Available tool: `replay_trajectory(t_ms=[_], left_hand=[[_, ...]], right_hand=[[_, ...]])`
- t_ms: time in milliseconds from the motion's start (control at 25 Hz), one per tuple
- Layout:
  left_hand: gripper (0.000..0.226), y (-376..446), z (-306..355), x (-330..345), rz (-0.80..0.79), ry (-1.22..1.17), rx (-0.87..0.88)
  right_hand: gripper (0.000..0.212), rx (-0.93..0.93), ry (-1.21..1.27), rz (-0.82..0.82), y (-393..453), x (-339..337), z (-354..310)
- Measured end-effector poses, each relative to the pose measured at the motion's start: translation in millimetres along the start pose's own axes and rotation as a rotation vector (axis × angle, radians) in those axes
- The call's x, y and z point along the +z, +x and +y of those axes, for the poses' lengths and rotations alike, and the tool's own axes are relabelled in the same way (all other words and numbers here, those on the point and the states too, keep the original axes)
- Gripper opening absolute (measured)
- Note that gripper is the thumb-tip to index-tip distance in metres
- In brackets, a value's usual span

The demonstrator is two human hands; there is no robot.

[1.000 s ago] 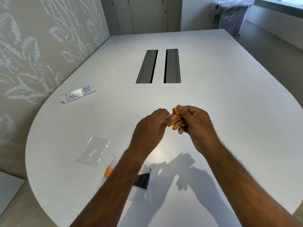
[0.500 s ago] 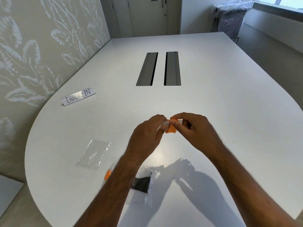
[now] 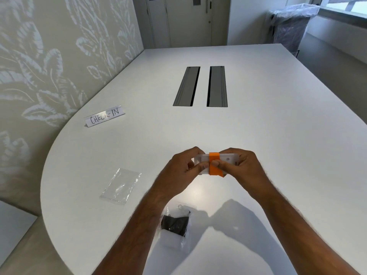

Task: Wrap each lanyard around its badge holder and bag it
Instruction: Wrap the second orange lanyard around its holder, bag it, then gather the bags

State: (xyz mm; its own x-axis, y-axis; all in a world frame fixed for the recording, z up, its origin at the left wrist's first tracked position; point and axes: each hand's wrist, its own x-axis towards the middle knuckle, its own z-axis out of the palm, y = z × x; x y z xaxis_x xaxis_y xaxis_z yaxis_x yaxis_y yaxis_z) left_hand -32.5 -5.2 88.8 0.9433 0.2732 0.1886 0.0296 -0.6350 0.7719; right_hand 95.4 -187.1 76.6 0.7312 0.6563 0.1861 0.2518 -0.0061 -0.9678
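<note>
Both hands hold a clear badge holder [image 3: 228, 158] above the white table [image 3: 278, 135], with an orange lanyard [image 3: 214, 165] wound around its middle. My left hand [image 3: 182, 167] grips the holder's left end. My right hand [image 3: 242, 165] grips the right end, its thumb pressing on the orange band. An empty clear bag [image 3: 121, 185] lies flat to the left. Near the table's front edge, partly under my left forearm, lies a bagged badge holder with a black lanyard [image 3: 175, 225].
A folded paper sign reading CHECK-IN [image 3: 104, 118] stands at the left. Two dark cable slots [image 3: 200, 86] run down the table's middle. A patterned wall borders the left side, and a plastic-covered object [image 3: 292, 26] stands at the far right.
The hands have turned the badge holder flat toward me, so its clear face and the wound orange band now show. Earlier only a bit of orange showed between the fingers.
</note>
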Motion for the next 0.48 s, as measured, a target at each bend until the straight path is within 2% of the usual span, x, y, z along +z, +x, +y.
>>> replay_trajectory(t_ms=[320,480], left_hand=[[0.019,-27.5,-35.7,-25.8,0.001,-0.122,-0.129],[0.018,-57.8,-85.9,-66.8,0.038,0.154,-0.185]], right_hand=[[0.028,0.088,0.020,0.059,-7.2,33.7,32.6],[0.033,0.134,0.022,0.045,-8.9,38.2,45.6]])
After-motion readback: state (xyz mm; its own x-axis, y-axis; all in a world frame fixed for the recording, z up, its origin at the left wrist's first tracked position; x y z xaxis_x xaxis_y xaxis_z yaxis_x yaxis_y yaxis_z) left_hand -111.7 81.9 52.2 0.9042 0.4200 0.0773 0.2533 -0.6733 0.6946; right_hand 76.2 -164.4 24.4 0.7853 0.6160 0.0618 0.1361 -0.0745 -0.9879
